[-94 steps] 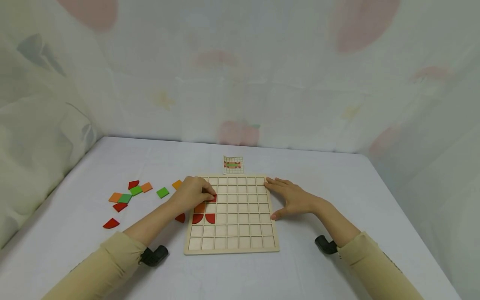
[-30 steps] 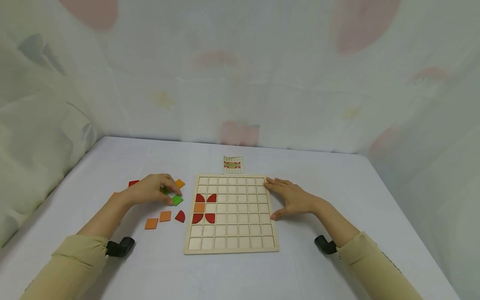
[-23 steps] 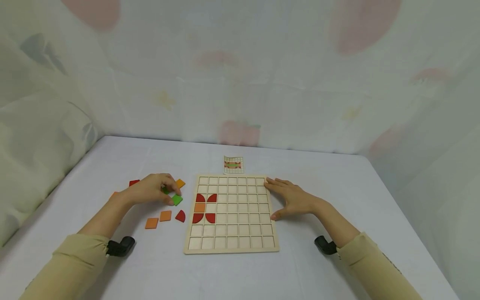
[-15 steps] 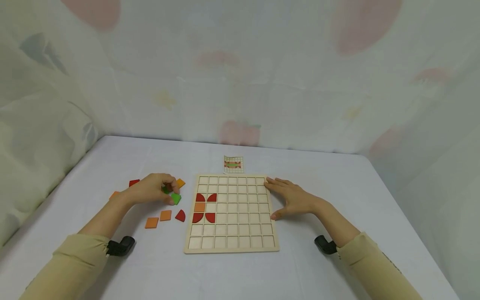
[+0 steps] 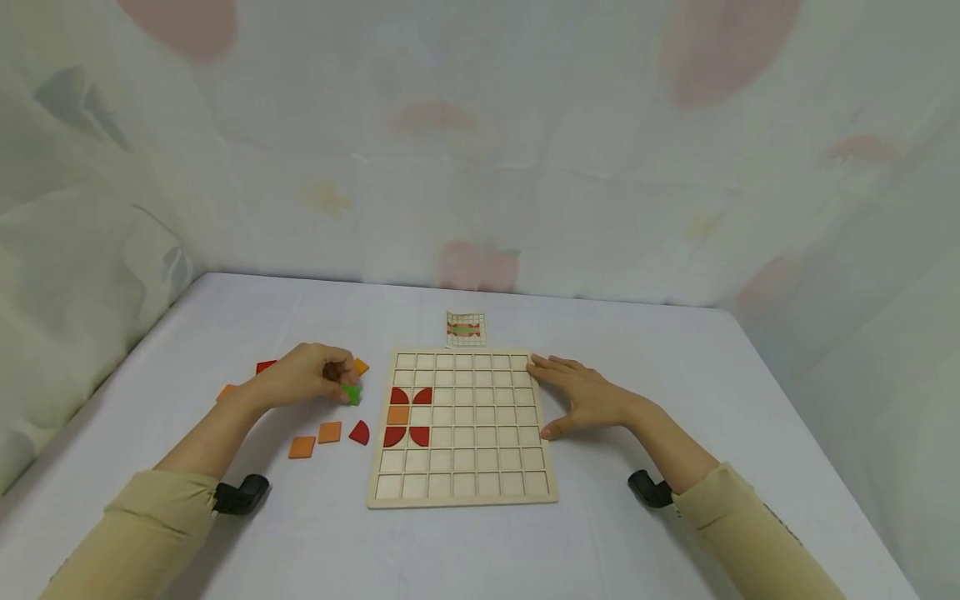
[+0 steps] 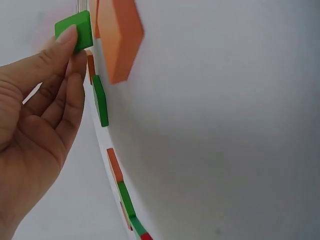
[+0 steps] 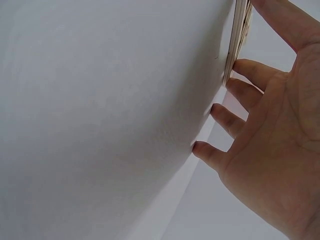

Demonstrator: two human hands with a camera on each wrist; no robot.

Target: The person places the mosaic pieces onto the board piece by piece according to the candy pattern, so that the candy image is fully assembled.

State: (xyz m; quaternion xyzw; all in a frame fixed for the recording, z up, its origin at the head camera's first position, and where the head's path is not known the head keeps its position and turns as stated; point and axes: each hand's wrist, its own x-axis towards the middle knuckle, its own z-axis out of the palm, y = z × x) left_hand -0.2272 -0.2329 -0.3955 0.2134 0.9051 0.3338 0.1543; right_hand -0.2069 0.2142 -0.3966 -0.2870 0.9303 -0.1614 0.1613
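Note:
Between thumb and fingers my left hand (image 5: 303,375) pinches a green square tile (image 6: 75,32), lifted off the cloth in the left wrist view. It is just left of a wooden grid board (image 5: 487,502). Four-cornered around an orange square tile (image 5: 398,415), red quarter-round tiles (image 5: 419,437) lie in the board's left cells. My right hand (image 5: 588,398) rests at the board's right edge with fingers spread, thumb and fingertips touching the rim. In the right wrist view the board's edge (image 7: 237,40) shows beside the fingertips.
Loose orange tiles (image 5: 302,447) and a red quarter-round tile (image 5: 360,432) lie left of the board. More orange, green and red tiles are partly behind the left hand. A small pattern card (image 5: 466,330) stands behind the board. White cloth (image 5: 637,558) covers the table.
The left hand went from setting a red tile on the board to the loose tiles at left. It now holds a green tile, turned slightly in its fingers. The right hand has stayed put.

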